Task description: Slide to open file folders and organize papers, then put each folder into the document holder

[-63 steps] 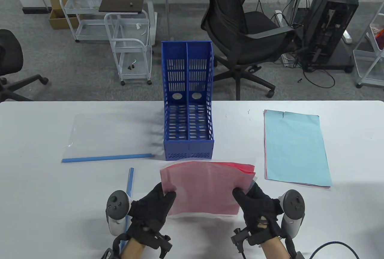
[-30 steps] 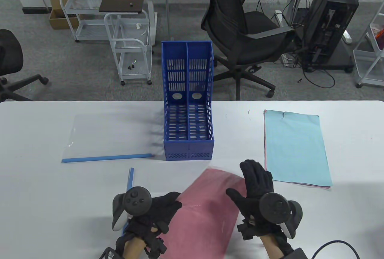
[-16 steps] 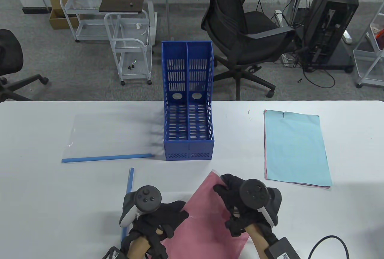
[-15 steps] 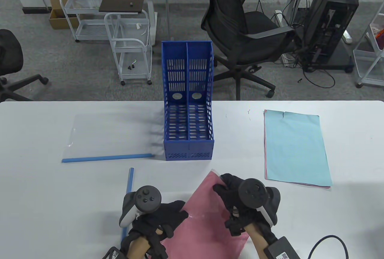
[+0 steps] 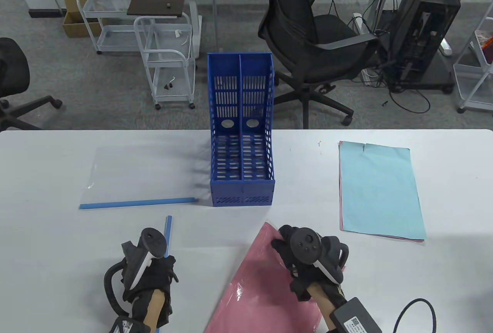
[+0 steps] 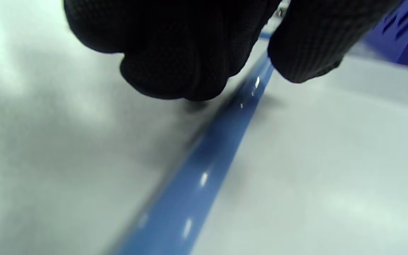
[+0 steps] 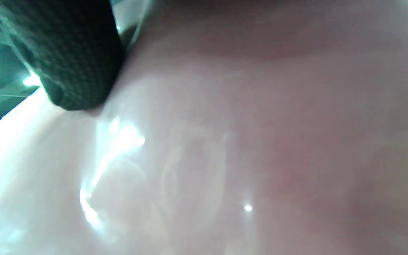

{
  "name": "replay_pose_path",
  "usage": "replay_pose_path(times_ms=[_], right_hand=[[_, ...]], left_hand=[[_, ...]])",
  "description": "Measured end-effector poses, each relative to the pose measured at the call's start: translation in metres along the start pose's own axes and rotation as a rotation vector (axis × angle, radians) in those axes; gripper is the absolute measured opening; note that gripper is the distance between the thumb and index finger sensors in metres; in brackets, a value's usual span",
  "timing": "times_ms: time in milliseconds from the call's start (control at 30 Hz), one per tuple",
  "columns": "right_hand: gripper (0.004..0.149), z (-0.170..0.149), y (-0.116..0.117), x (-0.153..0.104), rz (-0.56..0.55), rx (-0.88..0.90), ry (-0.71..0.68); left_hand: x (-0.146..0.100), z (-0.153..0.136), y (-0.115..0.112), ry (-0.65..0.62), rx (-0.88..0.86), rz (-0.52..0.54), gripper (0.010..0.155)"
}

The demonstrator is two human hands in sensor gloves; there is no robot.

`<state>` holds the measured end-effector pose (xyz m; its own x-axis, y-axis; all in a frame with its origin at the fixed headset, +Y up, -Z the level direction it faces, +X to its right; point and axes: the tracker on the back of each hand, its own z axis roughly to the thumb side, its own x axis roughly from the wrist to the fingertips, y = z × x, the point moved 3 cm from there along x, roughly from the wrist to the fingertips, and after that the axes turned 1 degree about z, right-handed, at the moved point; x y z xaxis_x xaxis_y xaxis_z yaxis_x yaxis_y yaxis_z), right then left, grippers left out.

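Note:
A pink folder [image 5: 258, 290] lies tilted at the table's near edge. My right hand [image 5: 284, 243] grips its far corner, and one gloved finger [image 7: 80, 63] presses on the glossy pink sheet [image 7: 260, 148] in the right wrist view. My left hand [image 5: 163, 271] hovers over the loose blue slide bar [image 5: 168, 229] to the left. Seen from the left wrist, the fingers [image 6: 175, 56] and thumb stand either side of the bar [image 6: 204, 170] without closing on it. The blue document holder [image 5: 242, 190] stands empty at mid-table.
A clear folder [image 5: 142, 171] with its blue slide bar [image 5: 136, 203] lies at the left. A stack of light blue and pink papers [image 5: 379, 190] lies at the right. Chairs, carts and a computer tower stand beyond the table's far edge.
My left hand has let go of the pink folder and moved left onto the loose blue slide bar. The right hand keeps its hold, and the folder has swung a little nearer.

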<state>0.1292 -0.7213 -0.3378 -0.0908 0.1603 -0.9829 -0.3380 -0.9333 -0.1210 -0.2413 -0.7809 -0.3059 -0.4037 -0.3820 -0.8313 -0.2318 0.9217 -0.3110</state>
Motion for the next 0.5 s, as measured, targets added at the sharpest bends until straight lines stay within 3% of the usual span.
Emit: replay_pose_path(times_ms=[67, 333, 400, 500], right_hand=[[0.044, 0.000, 0.002, 0.001, 0.005, -0.014, 0.001], [0.044, 0.004, 0.002, 0.000, 0.009, -0.022, -0.017], [0.044, 0.006, 0.002, -0.001, 0.009, -0.025, -0.031], [0.043, 0.013, 0.000, -0.003, 0.000, -0.048, -0.077]], left_hand=[[-0.001, 0.012, 0.000, 0.029, 0.137, 0.107, 0.059], [0.003, 0.028, -0.003, 0.027, 0.149, 0.140, 0.052], [0.001, 0.028, -0.003, -0.017, 0.064, 0.083, 0.051], [-0.002, 0.035, 0.000, -0.196, -0.247, -0.090, 0.050]])
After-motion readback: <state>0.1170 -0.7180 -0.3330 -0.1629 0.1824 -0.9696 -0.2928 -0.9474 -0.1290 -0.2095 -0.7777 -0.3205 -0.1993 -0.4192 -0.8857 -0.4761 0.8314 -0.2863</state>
